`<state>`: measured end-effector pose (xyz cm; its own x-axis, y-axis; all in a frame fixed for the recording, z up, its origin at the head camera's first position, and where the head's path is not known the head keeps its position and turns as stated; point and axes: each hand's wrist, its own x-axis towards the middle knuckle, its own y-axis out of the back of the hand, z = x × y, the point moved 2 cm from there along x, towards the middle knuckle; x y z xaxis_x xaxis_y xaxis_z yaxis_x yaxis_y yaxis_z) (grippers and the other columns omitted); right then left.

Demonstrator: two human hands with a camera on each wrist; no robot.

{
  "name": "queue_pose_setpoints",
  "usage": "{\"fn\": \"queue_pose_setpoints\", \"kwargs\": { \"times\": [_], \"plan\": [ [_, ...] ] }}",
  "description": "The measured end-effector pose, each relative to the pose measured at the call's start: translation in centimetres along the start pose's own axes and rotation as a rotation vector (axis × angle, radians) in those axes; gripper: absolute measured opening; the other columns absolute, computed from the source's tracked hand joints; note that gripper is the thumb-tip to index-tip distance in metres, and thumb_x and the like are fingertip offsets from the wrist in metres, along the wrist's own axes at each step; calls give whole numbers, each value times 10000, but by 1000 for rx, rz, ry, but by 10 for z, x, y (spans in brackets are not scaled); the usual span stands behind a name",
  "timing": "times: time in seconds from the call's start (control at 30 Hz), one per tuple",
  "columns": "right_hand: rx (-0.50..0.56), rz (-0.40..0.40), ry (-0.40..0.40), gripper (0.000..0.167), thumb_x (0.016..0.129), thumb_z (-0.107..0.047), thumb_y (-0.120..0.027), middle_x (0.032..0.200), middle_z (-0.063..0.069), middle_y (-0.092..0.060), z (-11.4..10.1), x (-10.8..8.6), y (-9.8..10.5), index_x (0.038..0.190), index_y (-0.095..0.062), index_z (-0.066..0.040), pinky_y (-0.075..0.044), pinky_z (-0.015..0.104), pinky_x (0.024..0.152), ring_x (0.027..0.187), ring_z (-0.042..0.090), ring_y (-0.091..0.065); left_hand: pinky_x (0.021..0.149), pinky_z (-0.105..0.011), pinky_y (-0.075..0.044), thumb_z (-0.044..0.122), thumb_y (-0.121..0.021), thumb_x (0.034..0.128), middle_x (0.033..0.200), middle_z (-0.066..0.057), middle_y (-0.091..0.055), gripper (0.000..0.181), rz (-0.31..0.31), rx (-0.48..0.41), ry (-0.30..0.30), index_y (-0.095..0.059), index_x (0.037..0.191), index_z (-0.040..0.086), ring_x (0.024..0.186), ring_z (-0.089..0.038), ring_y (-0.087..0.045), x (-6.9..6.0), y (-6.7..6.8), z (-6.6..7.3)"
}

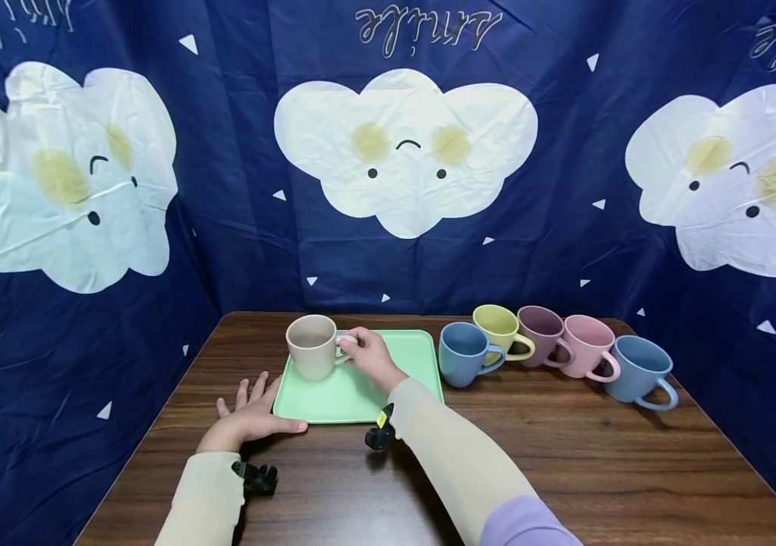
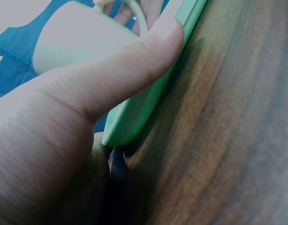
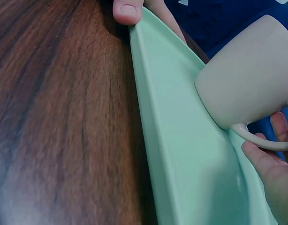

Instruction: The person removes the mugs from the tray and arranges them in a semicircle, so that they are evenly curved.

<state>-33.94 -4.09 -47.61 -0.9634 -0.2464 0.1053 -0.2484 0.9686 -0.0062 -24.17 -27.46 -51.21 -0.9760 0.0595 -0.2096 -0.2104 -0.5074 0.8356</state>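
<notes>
A beige mug (image 1: 312, 350) stands upright at the left of a light green tray (image 1: 340, 402). My right hand (image 1: 375, 359) grips the mug's handle; in the right wrist view its fingers (image 3: 263, 161) are around the handle. My left hand (image 1: 251, 413) is at the tray's near left corner, fingers spread and straight. Its thumb lies along the tray's front edge, and the left wrist view shows that thumb (image 2: 134, 61) across the rim. In that view the other left fingers are mostly hidden.
Right of the tray stand a blue mug (image 1: 461, 356), a yellow mug (image 1: 493, 322), a purple mug (image 1: 539, 334), a pink mug (image 1: 585, 345) and another blue mug (image 1: 636, 368). All are on a brown wooden table (image 1: 565, 455), before a dark blue curtain (image 1: 401, 273) with clouds.
</notes>
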Motion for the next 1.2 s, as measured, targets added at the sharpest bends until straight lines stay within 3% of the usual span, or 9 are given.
{"fn": "queue_pose_setpoints", "kwargs": {
  "times": [0.37,0.6,0.9,1.1,1.2],
  "plan": [
    [74,-41,-64,156,998,-44,-622,988,92,-660,-3,-13,17,1122,-670,38,-570,457,912,1086,409,-633,982,-774,265,856,-715,608,1662,-268,21,1387,9,21,-4,-148,1626,104,1476,-540,167,4,-1,-3],
    [59,-42,-39,184,1003,-19,-598,1093,282,-649,-4,-22,31,1148,-654,80,-565,485,913,1050,407,-639,976,-773,273,842,-724,615,1659,-272,31,1377,4,11,-7,-150,1625,102,1472,-545,173,5,0,-2],
    [35,-25,-23,188,990,-6,-614,987,153,-678,-7,-31,50,1145,-663,91,-573,484,898,936,257,-653,965,-776,279,843,-726,613,1659,-274,23,1381,13,14,-11,-156,1622,91,1470,-549,175,5,-1,-6],
    [8,-37,-21,189,992,0,-607,1100,313,-640,-12,-42,68,1143,-654,104,-567,494,908,997,344,-645,974,-771,276,859,-715,606,1661,-269,28,1399,2,11,-8,-140,1625,92,1470,-546,183,2,0,-3],
    [0,-35,-16,188,993,7,-601,1099,332,-632,-14,-48,76,1136,-645,122,-571,490,899,994,356,-646,969,-774,277,863,-713,603,1658,-276,36,1402,-7,6,-5,-136,1626,97,1466,-549,192,2,0,-3]
  ]
}}
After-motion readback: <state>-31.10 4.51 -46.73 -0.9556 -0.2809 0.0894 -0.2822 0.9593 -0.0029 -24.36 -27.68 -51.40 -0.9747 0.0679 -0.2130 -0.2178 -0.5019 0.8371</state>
